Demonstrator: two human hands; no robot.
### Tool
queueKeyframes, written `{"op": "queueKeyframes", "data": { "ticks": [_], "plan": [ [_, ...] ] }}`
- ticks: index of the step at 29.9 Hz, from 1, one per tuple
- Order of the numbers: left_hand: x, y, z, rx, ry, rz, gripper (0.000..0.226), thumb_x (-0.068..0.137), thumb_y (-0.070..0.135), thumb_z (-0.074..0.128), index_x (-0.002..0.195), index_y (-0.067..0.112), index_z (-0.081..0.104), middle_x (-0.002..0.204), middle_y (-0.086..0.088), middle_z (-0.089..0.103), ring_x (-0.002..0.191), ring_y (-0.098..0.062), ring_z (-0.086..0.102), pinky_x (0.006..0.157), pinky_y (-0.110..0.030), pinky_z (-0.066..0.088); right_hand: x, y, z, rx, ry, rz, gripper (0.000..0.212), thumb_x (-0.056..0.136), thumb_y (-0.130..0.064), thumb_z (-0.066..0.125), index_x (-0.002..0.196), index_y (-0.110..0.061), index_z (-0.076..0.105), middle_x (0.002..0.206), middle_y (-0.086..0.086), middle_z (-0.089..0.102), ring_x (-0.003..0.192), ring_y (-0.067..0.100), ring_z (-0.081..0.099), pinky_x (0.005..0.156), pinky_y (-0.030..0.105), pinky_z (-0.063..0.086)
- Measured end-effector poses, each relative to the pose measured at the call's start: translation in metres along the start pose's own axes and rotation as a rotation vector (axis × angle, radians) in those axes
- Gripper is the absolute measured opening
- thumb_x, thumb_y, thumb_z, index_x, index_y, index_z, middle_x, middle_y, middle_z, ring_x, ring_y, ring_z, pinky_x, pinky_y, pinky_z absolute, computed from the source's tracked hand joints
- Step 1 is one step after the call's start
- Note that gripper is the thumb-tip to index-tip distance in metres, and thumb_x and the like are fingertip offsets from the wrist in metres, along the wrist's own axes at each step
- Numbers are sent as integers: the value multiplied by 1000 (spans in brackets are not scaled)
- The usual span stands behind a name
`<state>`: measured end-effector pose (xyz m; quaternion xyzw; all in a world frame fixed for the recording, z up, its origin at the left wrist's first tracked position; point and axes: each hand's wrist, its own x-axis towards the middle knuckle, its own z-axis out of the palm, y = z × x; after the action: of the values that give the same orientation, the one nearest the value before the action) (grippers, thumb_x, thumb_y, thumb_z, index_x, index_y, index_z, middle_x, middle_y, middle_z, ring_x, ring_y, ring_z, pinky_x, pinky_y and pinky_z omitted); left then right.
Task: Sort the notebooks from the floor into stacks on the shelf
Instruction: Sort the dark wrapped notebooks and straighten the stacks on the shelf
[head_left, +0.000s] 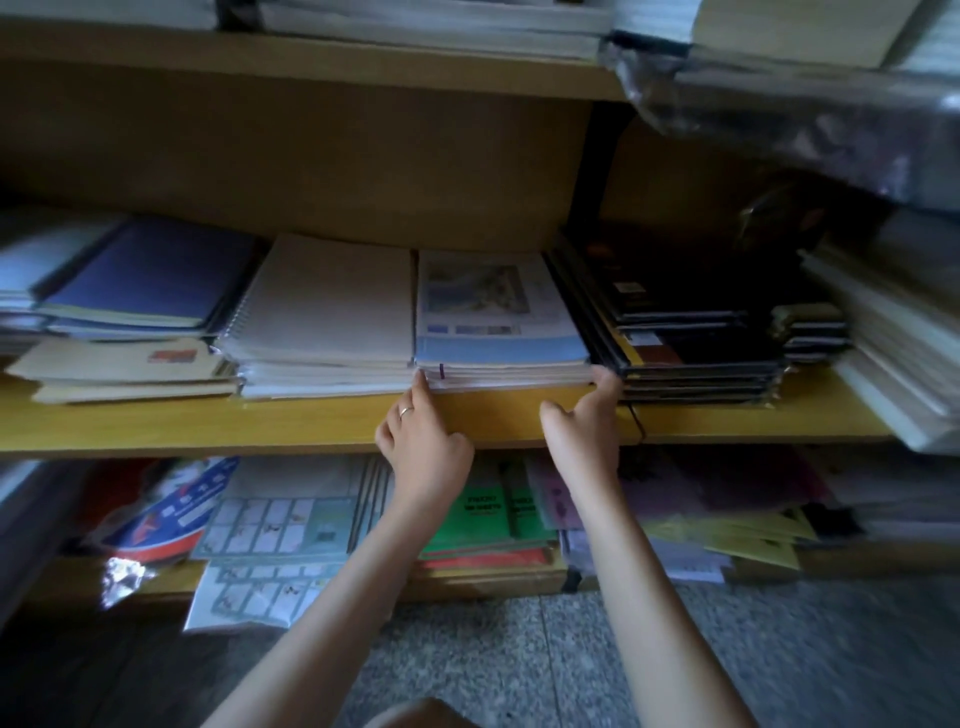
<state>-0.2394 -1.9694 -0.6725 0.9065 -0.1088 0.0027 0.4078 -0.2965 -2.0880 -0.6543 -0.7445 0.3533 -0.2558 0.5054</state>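
Grasping nothing, the left hand (423, 441) and right hand (584, 415) are squaring the blue stack (498, 312) on the shelf (260, 426), sorting seemingly nearly done

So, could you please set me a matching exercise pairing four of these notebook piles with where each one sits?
Things:
1. white spiral stack
2. pale blue stack
3. black stack
4. green notebooks

Places:
A. on the lower shelf
B. touched at its front corners by the left hand and right hand
C. directly right of the pale blue stack
D. directly left of the pale blue stack

Pairs: 1-D, 2-B, 3-C, 4-A.
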Motion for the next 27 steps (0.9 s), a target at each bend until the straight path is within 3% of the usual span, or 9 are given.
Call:
{"op": "queueKeyframes", "data": {
  "ticks": [3, 5, 9, 12, 14, 19, 21, 24, 27],
  "plan": [
    [2, -1, 0, -26, 33, -7, 81, 71, 1, 49, 146, 14, 19, 141, -9, 41, 133, -28, 28, 111, -41, 10, -1, -2, 2, -36, 16, -16, 70, 89, -13, 53, 147, -22, 15, 149, -2, 32, 122, 25, 48, 76, 27, 37],
    [3, -2, 1, -62, 39, -7, 80, 70, 1, 50, 144, 15, 23, 139, -9, 43, 132, -27, 29, 111, -41, 11, -1, -1, 1, -101, 7, -38, 72, 90, -15, 53, 149, -22, 13, 155, -2, 21, 131, 24, 40, 78, 25, 36],
    [-1, -11, -3, -36, 60, 78, 75, 71, 10, 58, 140, 17, 29, 135, -5, 46, 129, -26, 33, 110, -41, 16, 1, -6, -6, -480, -63, -133, 73, 92, -26, 51, 151, -17, 8, 158, 7, 7, 112, 28, 56, 60, 24, 39],
    [-6, -12, -6, -70, 96, 143, 73, 73, 13, 62, 139, 12, 30, 138, -7, 40, 130, -26, 34, 108, -39, 26, 2, -14, -11, -685, -78, -153, 75, 93, -33, 48, 150, -10, 5, 155, 15, 16, 113, 29, 56, 63, 26, 38],
    [-8, -7, -8, -210, 56, 149, 80, 76, 8, 60, 144, 11, 20, 147, -7, 28, 136, -25, 28, 111, -40, 30, -1, -14, -13, -763, -10, -230, 72, 93, -31, 48, 149, -11, 8, 152, 15, 24, 103, 28, 62, 58, 26, 37],
    [-6, -2, -9, -275, -85, 149, 84, 82, 2, 53, 150, 15, 5, 158, -1, 4, 145, -20, 7, 118, -34, 14, 1, 1, -11, -920, -29, -509, 64, 93, -15, 47, 148, -24, 17, 154, 3, 17, 82, 19, 64, 46, 25, 43],
    [-2, -2, -7, -172, -94, 140, 83, 85, 9, 52, 151, 16, 3, 158, -1, 1, 145, -22, 5, 117, -36, 13, 6, 5, -10, -992, 26, -555, 59, 90, -14, 55, 144, -21, 33, 145, 6, 34, 64, 18, 62, 38, 21, 32],
    [1, 0, -4, 191, -38, 176, 83, 85, 23, 50, 150, 11, 1, 157, -9, 3, 142, -29, 8, 114, -41, 13, 12, 4, -4, -1130, 133, -669, 50, 60, -21, 87, 104, -11, 68, 95, 6, 64, 38, 15, 53, 35, 16, 17],
    [4, -2, -3, 301, 82, 237, 67, 87, 24, 50, 146, 6, 23, 147, -16, 29, 131, -32, 34, 102, -38, 34, 27, -3, 3, -1138, 191, -747, 43, 52, -30, 91, 78, -8, 64, 59, 2, 61, 33, 13, 52, 35, 14, 16]
  ]
}}
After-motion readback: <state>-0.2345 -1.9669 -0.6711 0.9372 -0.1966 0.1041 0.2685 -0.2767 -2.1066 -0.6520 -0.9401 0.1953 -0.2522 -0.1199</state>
